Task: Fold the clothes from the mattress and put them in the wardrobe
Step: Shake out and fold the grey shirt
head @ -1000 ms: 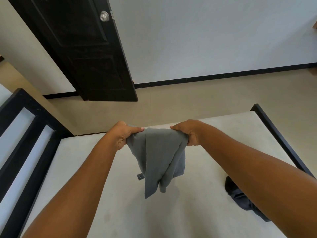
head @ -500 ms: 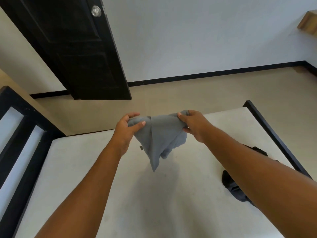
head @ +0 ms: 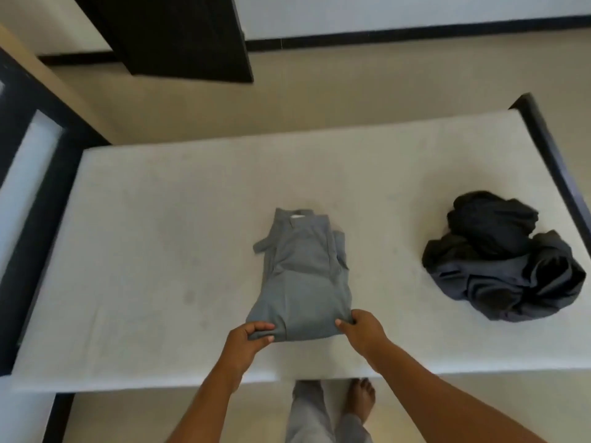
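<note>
A grey garment lies flat and partly folded in the middle of the white mattress. My left hand pinches its near left corner. My right hand pinches its near right corner. Both hands rest at the garment's near edge, close to the mattress's front side. A crumpled heap of dark clothes sits on the mattress to the right, apart from the grey garment.
A black bed frame borders the mattress on the right and a black headboard on the left. A dark door stands open beyond the bed. My leg and bare foot stand on the floor below the mattress edge.
The grey garment was held up in the air between both hands; now it lies flat on the mattress. My view has tilted down, and both hands have come nearer to me.
</note>
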